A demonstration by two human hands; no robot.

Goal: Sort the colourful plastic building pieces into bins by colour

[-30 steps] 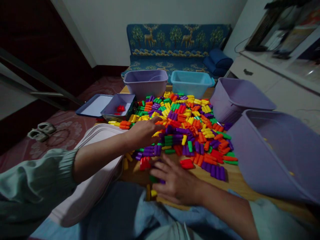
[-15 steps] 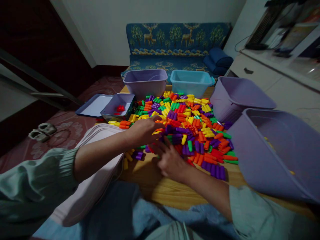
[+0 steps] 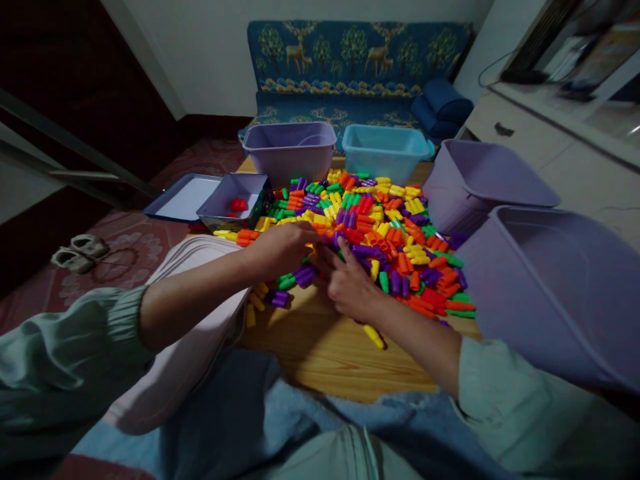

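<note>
A heap of small plastic blocks [image 3: 380, 233] in red, orange, yellow, green and purple covers a low wooden table [image 3: 320, 353]. My left hand [image 3: 280, 248] lies on the heap's near left edge, fingers curled down over some blocks. My right hand [image 3: 350, 283] rests beside it on the heap's near edge, fingers stretched forward and pressing on purple and red blocks. The fingertips of both hands nearly meet. A lone yellow block [image 3: 374, 336] lies on bare wood under my right wrist.
Two purple bins [image 3: 565, 293] [image 3: 480, 183] stand at the right, a purple bin [image 3: 290, 150] and a blue bin [image 3: 385, 150] at the back. A small grey tray [image 3: 220, 210] holds a red block. A pale cushion [image 3: 200, 333] lies left; slippers [image 3: 80, 250] on the floor.
My right hand has moved forward from the table's near edge into the heap, pushing the loose red and purple blocks ahead of it. My left hand has stayed on the heap.
</note>
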